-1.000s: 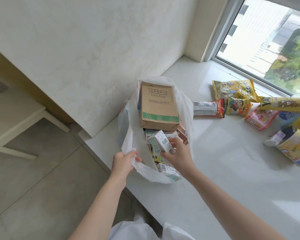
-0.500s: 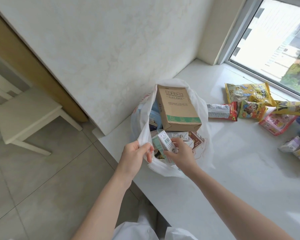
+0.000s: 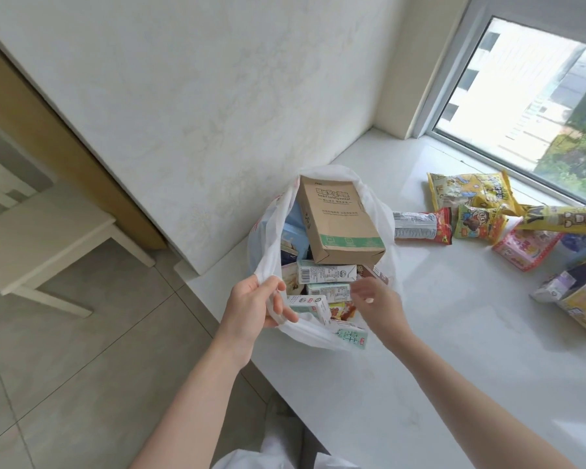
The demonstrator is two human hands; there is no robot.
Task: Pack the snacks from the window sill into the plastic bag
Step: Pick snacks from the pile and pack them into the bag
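Observation:
A white plastic bag (image 3: 266,238) stands open on the window sill (image 3: 437,333) near its left end. Inside lie a brown cardboard box (image 3: 339,218) and several small drink cartons (image 3: 325,272). My left hand (image 3: 251,308) pinches the bag's near rim and holds it open. My right hand (image 3: 374,301) hovers over the bag's mouth with relaxed fingers and holds nothing. More snacks lie on the sill to the right: a red and white packet (image 3: 422,225), a yellow bag (image 3: 471,189), a pink packet (image 3: 523,247).
The window (image 3: 528,96) runs along the sill's far right. A white wall (image 3: 200,96) stands behind the bag. A white stool (image 3: 44,238) sits on the tiled floor (image 3: 82,367) to the left. More yellow packets (image 3: 582,299) crowd the right edge.
My right hand has let go of the small carton, which now lies in the bag, and has opened. My left hand keeps its hold on the rim.

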